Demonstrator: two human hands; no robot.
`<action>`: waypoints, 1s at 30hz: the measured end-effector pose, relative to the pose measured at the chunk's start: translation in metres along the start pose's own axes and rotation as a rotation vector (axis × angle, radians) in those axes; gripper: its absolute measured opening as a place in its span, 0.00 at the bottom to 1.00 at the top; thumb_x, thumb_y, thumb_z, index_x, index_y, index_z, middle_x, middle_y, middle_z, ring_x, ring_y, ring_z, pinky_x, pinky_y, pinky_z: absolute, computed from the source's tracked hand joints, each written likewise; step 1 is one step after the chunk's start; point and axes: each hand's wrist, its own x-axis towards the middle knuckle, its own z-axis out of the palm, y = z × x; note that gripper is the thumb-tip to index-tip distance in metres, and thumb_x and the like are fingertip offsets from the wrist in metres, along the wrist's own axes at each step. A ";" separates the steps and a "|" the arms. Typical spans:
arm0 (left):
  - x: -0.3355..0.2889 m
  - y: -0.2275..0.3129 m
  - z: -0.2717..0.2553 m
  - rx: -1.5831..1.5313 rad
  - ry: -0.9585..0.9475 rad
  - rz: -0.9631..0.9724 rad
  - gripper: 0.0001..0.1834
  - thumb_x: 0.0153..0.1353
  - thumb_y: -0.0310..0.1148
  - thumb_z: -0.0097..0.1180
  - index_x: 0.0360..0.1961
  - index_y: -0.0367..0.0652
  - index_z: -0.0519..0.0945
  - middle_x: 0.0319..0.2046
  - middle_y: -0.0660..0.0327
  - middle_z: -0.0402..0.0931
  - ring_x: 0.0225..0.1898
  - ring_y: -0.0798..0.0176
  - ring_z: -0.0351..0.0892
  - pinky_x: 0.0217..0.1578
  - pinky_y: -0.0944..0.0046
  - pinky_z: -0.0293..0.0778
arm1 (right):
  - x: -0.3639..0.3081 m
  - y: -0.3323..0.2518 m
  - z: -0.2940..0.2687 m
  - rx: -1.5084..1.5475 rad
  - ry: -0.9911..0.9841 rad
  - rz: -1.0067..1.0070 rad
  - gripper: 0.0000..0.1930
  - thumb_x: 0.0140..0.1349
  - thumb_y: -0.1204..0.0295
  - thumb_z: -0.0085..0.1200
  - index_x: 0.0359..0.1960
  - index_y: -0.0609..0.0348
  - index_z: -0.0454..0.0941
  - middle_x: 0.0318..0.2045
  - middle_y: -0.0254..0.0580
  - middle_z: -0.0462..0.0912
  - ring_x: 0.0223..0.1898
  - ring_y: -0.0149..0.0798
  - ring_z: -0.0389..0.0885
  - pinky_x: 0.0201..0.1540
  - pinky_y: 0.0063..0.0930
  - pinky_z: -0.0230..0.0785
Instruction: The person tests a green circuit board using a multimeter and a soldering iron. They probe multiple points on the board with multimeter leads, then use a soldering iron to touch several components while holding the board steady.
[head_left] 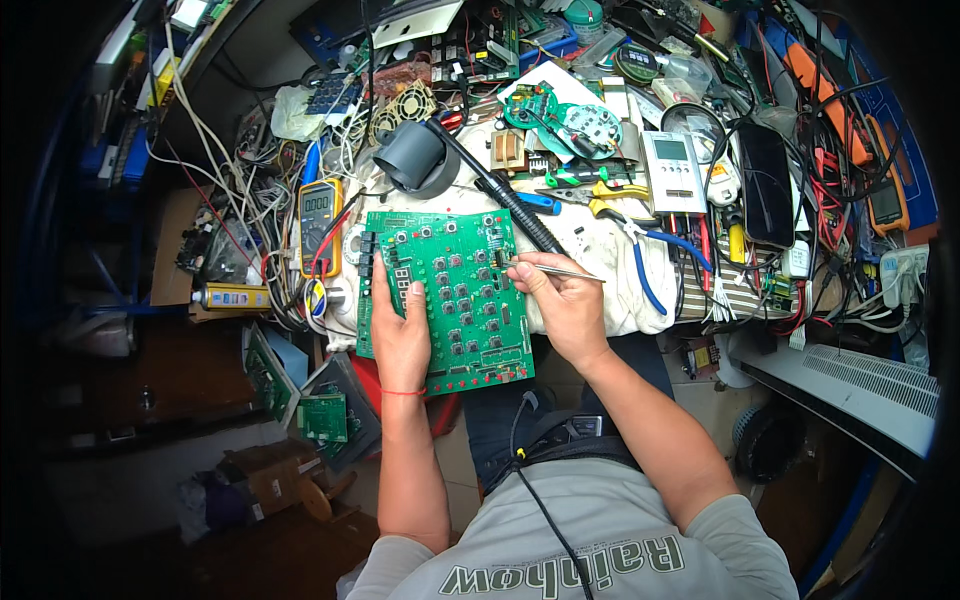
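My left hand [402, 335] grips a green circuit board [478, 368] by its left side, the thumb lying over the front near a numeric display [402, 285]. Rows of small push buttons [462, 305] cover the board's middle, and red parts line its lower edge. It is held tilted at the near edge of the bench. Between thumb and fingers of my right hand [568, 310] is a slim silvery metal tool [560, 269], its exact kind unclear. That hand is at the board's upper right, beside a dark component; whether the tool touches it I cannot tell.
A yellow multimeter [321, 215] lies left of the board. Beyond it are a grey ring-shaped holder [410, 160] and a black flexible hose [525, 215]. Pliers [640, 245], a white device with a screen [672, 170] and a dark phone [764, 185] lie to the right, among tangled cables.
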 end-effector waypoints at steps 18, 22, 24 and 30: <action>-0.003 0.003 -0.002 0.135 -0.002 0.051 0.36 0.79 0.35 0.53 0.82 0.36 0.56 0.72 0.40 0.70 0.70 0.46 0.74 0.70 0.55 0.67 | 0.001 0.002 -0.004 -0.014 -0.017 -0.032 0.13 0.77 0.73 0.60 0.56 0.71 0.82 0.47 0.48 0.89 0.49 0.36 0.90 0.52 0.27 0.85; -0.003 0.003 -0.002 0.146 -0.006 0.055 0.36 0.79 0.35 0.53 0.82 0.36 0.56 0.73 0.41 0.70 0.70 0.47 0.74 0.70 0.56 0.67 | 0.002 0.003 -0.004 0.012 -0.021 -0.023 0.13 0.77 0.73 0.60 0.56 0.71 0.82 0.47 0.48 0.89 0.49 0.36 0.90 0.52 0.27 0.85; -0.003 0.004 -0.002 0.151 -0.005 0.056 0.36 0.79 0.36 0.53 0.82 0.36 0.56 0.73 0.41 0.70 0.70 0.47 0.74 0.70 0.56 0.67 | 0.002 0.004 -0.005 0.011 -0.022 -0.021 0.13 0.77 0.74 0.60 0.56 0.70 0.82 0.47 0.48 0.89 0.49 0.36 0.90 0.52 0.27 0.85; -0.004 0.004 -0.003 0.157 -0.007 0.043 0.36 0.80 0.36 0.52 0.82 0.35 0.56 0.73 0.41 0.69 0.70 0.47 0.74 0.70 0.56 0.67 | 0.002 0.003 -0.005 0.018 -0.037 -0.033 0.13 0.76 0.74 0.60 0.56 0.71 0.81 0.46 0.48 0.89 0.48 0.36 0.90 0.51 0.27 0.85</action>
